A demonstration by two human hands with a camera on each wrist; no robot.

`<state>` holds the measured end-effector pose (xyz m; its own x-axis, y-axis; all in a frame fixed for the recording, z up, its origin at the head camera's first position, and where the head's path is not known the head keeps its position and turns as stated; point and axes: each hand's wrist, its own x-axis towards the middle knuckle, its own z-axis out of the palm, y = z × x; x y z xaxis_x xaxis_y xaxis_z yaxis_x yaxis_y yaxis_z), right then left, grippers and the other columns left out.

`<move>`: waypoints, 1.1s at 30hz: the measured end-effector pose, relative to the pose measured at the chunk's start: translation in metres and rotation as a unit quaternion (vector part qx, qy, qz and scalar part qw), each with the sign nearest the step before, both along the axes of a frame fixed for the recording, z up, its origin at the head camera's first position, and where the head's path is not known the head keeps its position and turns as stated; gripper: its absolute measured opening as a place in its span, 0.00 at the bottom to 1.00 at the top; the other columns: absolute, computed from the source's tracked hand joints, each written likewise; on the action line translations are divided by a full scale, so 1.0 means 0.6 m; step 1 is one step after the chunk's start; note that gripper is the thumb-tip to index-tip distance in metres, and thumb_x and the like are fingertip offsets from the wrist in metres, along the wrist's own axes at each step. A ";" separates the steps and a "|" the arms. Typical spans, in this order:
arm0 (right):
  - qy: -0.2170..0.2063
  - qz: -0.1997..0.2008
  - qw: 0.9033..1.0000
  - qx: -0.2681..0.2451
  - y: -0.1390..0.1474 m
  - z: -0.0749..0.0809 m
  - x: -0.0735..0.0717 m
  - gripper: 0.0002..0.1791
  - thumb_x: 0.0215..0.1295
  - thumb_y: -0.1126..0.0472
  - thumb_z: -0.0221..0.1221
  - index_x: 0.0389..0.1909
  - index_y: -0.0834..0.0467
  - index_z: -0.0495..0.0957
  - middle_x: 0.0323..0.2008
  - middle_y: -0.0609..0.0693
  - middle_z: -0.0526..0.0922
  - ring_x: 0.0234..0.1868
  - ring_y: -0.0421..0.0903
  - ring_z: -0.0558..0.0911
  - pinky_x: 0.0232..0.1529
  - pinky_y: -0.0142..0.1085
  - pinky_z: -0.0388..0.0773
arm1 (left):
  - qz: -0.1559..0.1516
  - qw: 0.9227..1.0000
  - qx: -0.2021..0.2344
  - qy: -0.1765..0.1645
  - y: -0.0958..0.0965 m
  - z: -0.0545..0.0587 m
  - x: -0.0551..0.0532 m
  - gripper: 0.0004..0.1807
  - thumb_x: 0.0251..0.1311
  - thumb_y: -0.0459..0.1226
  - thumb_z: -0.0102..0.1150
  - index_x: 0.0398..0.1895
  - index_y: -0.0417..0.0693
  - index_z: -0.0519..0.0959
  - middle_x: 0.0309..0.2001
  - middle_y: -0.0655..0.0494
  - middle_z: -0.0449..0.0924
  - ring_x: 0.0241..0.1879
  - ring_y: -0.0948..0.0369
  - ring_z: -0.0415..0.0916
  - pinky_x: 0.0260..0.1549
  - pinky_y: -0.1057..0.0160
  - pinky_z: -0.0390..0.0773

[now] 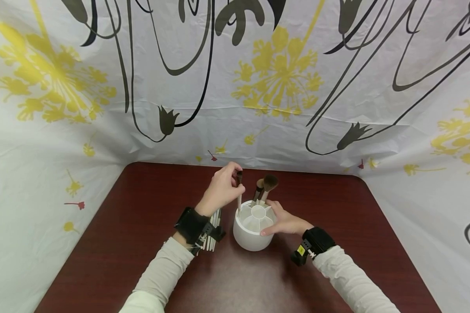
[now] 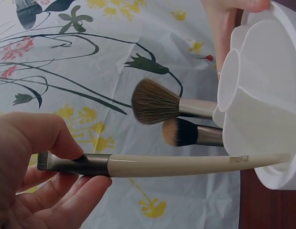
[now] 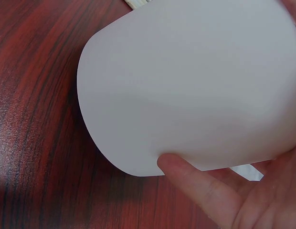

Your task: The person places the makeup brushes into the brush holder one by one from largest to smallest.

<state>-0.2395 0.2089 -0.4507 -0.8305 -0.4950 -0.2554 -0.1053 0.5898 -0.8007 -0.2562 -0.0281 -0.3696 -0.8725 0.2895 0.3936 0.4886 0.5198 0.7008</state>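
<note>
A brush (image 2: 176,166) is grasped by the left hand (image 1: 223,184), its dark metal collar being pinched between thumb and fingers just below the short, flat bristles. The brush is held nearly upright, bristles uppermost, above a white round holder (image 1: 254,242); the tip of its pale, lettered handle lies within the rim, in the part nearest the left hand. Whether the floor of the compartment is touched by the tip cannot be told.

The holder, divided by thin walls around a central ring, is gripped by the right hand (image 1: 286,221); the thumb is pressed against the near side of its outer wall, and the fingers are placed at the far side.

Between the hands, at the holder's far side, two further brushes are stood bristles up: a large fluffy brush (image 1: 270,182) nearer the right hand and, close beside it, a smaller tan-tipped brush (image 2: 180,132). Beneath the left wrist, just beside the holder, a group of pale handles (image 1: 211,241) is laid on the dark red table (image 1: 258,282). Beyond both hands, a flower-patterned cloth (image 1: 219,95) is hung.
</note>
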 end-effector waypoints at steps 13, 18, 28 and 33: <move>-0.001 0.001 1.000 -0.001 0.002 -0.001 -0.001 0.57 0.42 0.47 0.69 0.68 0.59 0.45 0.61 0.60 0.52 0.61 0.56 0.57 0.57 0.52 0.59 | -0.020 0.999 -0.016 -0.022 0.013 -0.024 0.004 0.19 0.46 0.30 0.57 0.44 0.45 0.68 0.34 0.55 0.72 0.27 0.63 0.73 0.26 0.67 0.73; -0.003 -0.001 1.000 -0.003 0.001 -0.001 -0.001 0.56 0.42 0.48 0.69 0.68 0.59 0.45 0.60 0.60 0.52 0.61 0.55 0.57 0.57 0.52 0.60 | -0.024 0.999 -0.024 -0.022 0.013 -0.033 0.001 0.19 0.45 0.30 0.58 0.43 0.46 0.68 0.34 0.56 0.72 0.27 0.65 0.71 0.25 0.68 0.72; -0.006 0.000 1.000 -0.002 0.001 -0.002 0.000 0.56 0.43 0.48 0.68 0.68 0.59 0.45 0.60 0.60 0.52 0.61 0.55 0.58 0.56 0.51 0.60 | -0.027 0.999 -0.038 -0.018 0.015 -0.048 0.002 0.19 0.44 0.29 0.59 0.42 0.46 0.68 0.32 0.56 0.72 0.26 0.65 0.71 0.25 0.69 0.72; 0.004 0.002 1.000 -0.004 0.002 -0.002 0.001 0.57 0.42 0.47 0.68 0.68 0.59 0.45 0.60 0.60 0.53 0.60 0.56 0.58 0.56 0.51 0.61 | -0.026 0.998 -0.042 -0.033 0.015 -0.059 0.002 0.19 0.44 0.30 0.60 0.42 0.46 0.68 0.31 0.57 0.72 0.27 0.65 0.71 0.26 0.69 0.72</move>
